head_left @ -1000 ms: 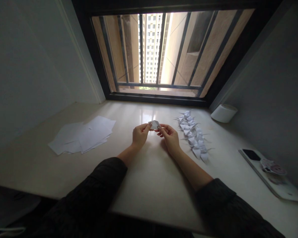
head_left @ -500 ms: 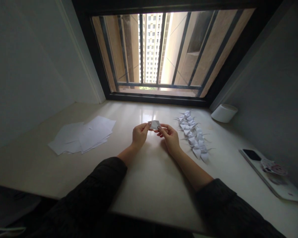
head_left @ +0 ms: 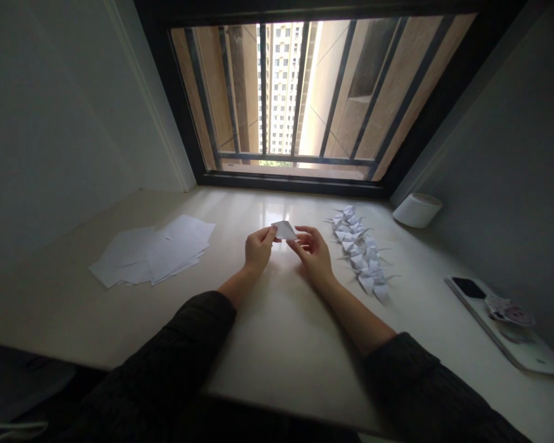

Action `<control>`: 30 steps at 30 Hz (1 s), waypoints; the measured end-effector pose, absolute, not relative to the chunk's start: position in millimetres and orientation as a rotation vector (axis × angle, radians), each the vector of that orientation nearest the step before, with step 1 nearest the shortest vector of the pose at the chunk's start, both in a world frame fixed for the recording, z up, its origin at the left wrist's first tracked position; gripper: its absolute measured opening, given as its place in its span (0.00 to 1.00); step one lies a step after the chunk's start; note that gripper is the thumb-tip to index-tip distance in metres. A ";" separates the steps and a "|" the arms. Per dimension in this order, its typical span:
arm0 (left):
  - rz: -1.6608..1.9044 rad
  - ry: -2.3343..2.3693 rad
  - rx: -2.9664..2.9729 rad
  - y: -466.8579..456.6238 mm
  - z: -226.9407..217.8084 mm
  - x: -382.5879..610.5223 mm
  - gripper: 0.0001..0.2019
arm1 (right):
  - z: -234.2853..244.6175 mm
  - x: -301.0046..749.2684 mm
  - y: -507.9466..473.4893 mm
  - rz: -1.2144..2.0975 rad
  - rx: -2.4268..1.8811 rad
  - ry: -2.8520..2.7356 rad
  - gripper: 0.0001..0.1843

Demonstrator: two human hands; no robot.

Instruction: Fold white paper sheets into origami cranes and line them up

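A small folded piece of white paper (head_left: 285, 231) is held up over the middle of the counter. My left hand (head_left: 259, 247) pinches its left side between thumb and fingers. On the other side, my right hand (head_left: 314, 253) has its thumb at the paper's lower edge, while its fingers are loosely curled and apart from the thumb near the right corner. Whether the thumb presses on the paper or only brushes it is hard to see. Right of this hand, several folded paper cranes (head_left: 357, 249) stand close together in rows.
Loose white paper sheets (head_left: 178, 246) lie overlapping at the left. A white cylindrical object (head_left: 418, 210) stands by the right wall. Nearer on the right lies a white tablet-like slab (head_left: 503, 326) with a dark patch and a cartoon figure on it. A barred window (head_left: 289, 181) closes the back.
The folded paper has turned and now shows a larger, pointed face. My right fingers have spread from their pinch on its right side, and the thumb has slid to the lower edge.
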State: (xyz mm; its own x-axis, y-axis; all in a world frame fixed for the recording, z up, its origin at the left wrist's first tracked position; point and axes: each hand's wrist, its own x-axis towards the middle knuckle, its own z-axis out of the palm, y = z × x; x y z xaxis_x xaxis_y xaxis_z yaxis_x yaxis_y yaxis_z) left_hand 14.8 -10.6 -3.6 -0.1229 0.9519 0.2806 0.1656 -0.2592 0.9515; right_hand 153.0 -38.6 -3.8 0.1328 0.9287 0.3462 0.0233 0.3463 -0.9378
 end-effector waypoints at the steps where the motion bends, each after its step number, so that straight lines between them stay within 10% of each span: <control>1: 1.446 1.297 1.459 -10.3 -3.8 14.7 0.21 | -3.3 153.5 -39.6 0.768 -1.031 -1.304 0.22; 30: 1.356 0.950 1.413 -11.2 -1.0 19.9 0.26 | -7.7 152.9 -37.3 0.811 -1.094 -1.353 0.16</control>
